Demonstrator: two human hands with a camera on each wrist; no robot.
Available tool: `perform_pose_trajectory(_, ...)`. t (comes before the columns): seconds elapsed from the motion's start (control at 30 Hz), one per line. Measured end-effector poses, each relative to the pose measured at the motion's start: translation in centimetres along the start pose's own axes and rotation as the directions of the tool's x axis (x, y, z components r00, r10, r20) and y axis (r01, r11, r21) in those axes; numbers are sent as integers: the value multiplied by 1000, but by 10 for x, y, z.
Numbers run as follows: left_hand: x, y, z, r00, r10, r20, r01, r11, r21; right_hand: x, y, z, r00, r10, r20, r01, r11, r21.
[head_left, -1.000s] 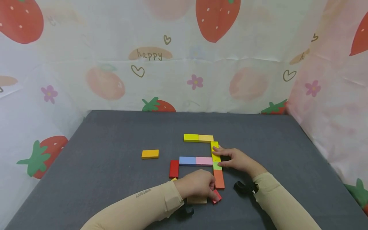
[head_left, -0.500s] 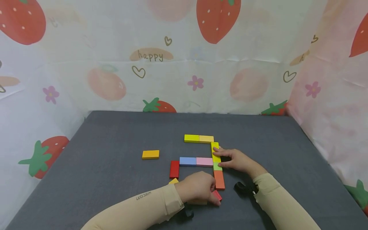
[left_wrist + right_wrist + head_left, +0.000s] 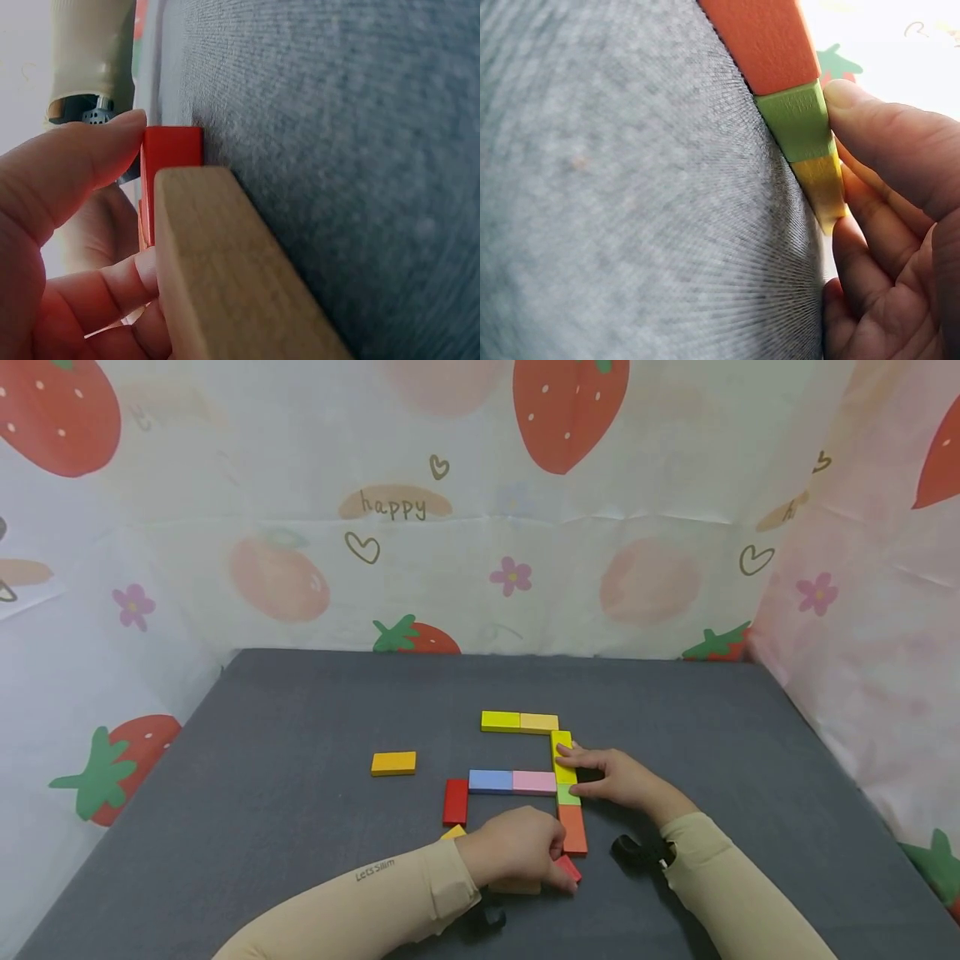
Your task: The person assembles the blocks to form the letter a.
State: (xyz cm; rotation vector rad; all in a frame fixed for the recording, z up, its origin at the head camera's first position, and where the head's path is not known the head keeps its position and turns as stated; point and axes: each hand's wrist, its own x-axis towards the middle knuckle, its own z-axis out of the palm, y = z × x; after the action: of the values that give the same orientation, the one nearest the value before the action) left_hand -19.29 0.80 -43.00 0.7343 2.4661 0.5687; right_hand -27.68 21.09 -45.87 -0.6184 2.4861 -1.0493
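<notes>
My left hand (image 3: 517,845) pinches a small red block (image 3: 568,868) at the near end of a right-hand column of blocks. In the left wrist view, the thumb lies at one end of that red block (image 3: 172,146), and a bare wooden block (image 3: 217,255) stands in front of it. My right hand (image 3: 622,785) rests at the column's right side. Its thumb touches the green block (image 3: 567,794) and its fingertips lie on the yellow block (image 3: 562,756). An orange block (image 3: 572,829) sits between the green and red ones. My left hand partly covers the wooden block.
A blue block (image 3: 491,782) and a pink block (image 3: 534,782) form a middle row. Lime-yellow (image 3: 500,721) and pale orange (image 3: 538,722) blocks make the far row. A dark red block (image 3: 455,802) stands left, with an orange-yellow block (image 3: 393,764) apart from it on the grey cloth (image 3: 300,718).
My left thumb has slid from the top of the small red block to its near edge, and that block has turned slightly. My right hand has stayed in place.
</notes>
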Motion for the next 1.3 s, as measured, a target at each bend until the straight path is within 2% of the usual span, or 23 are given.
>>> perform_pose_trajectory(0.23, 0, 2, 1, 1000, -9, -8, 9, 1000, 5, 1, 1, 1, 999, 49, -16, -49, 999, 7)
perform_pose_trajectory(0.43, -1, 3, 1, 999, -30, -11, 30, 1000, 2, 2, 3, 2, 1000, 25, -17, -25, 1000, 5)
perform_pose_trajectory(0.67, -4, -4, -3, 1000, -4, -21, 3, 999, -49, 2, 3, 2, 1000, 18, -15, -17, 1000, 14)
perform_pose_trajectory(0.83, -10, -13, -12, 1000, 23, 17, -23, 1000, 7, 2, 4, 2, 999, 43, -18, -43, 999, 11)
perform_pose_trajectory(0.97, -17, -18, -17, 998, 7, 69, -11, 998, 59, 2, 2, 2, 998, 55, -16, -54, 998, 13)
perform_pose_trajectory(1.13, -22, -18, -18, 994, -7, 109, 1, 998, 60, 2, 2, 1, 999, 49, -13, -49, 999, 15)
perform_pose_trajectory(1.3, -23, -17, -16, 994, 0, 110, -6, 998, 56, 1, 1, 1, 999, 36, -6, -35, 999, 18)
